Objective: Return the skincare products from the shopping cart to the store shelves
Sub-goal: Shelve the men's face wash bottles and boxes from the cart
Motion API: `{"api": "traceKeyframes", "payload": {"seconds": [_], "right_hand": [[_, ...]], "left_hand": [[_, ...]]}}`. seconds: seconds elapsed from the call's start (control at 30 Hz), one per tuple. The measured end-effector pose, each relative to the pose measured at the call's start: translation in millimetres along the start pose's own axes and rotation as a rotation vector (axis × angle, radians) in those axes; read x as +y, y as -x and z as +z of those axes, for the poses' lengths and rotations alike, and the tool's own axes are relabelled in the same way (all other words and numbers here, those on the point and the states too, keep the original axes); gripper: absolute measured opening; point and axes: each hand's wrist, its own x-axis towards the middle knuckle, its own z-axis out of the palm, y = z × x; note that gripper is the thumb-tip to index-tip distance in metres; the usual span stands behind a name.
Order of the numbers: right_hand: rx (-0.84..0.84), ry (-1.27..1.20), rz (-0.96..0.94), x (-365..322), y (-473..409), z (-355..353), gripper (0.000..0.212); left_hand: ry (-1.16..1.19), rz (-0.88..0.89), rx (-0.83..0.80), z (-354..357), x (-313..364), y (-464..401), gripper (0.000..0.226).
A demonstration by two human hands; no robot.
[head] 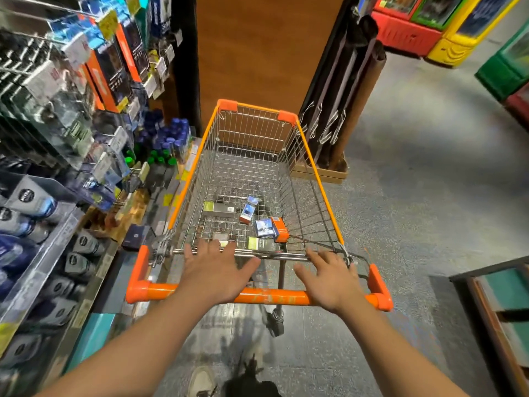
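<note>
A wire shopping cart (320, 184) with orange trim stands in the aisle in front of me. Several small skincare boxes lie on its floor: an orange box (280, 230), a blue box (264, 227), a blue and white box (248, 212), a long grey box (219, 208) and others near the handle end. My left hand (217, 270) and my right hand (329, 277) hover over the orange handle bar (272, 298) with fingers spread, holding nothing. Store shelves (65, 156) packed with skincare products run along my left.
A wooden pillar (266, 53) stands right behind the cart's far end. Dark rolled items in a cardboard box (340, 110) lean at its right. Coloured freezers (446, 27) sit at the far right. A wooden rack (498, 305) is at the lower right.
</note>
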Motion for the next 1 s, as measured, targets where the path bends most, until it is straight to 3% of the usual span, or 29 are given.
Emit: {"api": "traceKeyframes", "payload": {"seconds": [0.2, 0.3, 0.4, 0.53, 0.63, 0.77, 0.87, 1.0], "right_hand": [[0.13, -0.071, 0.039, -8, -33, 2, 0.055], [0.115, -0.3, 0.022, -15, -64, 0, 0.045], [0.026, -0.363, -0.023, -19, -101, 2, 0.031], [-0.094, -0.442, 0.014, -25, -165, 3, 0.022], [-0.165, -0.456, 0.059, -32, -212, 12, 0.026], [-0.212, -0.483, 0.166, -36, -262, 40, 0.023], [-0.186, -0.502, 0.268, -31, -294, 71, 0.028], [-0.074, -0.491, 0.365, -28, -336, 116, 0.02]], "left_hand": [[0.143, -0.028, -0.039, -18, -3, -31, 0.085], [0.218, -0.088, -0.035, -29, -2, -55, 0.086], [0.271, -0.141, 0.008, -34, -4, -76, 0.088], [0.398, -0.232, -0.043, -41, 1, -110, 0.054], [0.414, -0.263, -0.077, -48, 9, -136, 0.039], [0.456, -0.304, -0.131, -51, 12, -169, 0.038], [0.482, -0.328, -0.123, -50, 12, -201, 0.036], [0.524, -0.334, -0.112, -41, 13, -244, 0.037]]}}
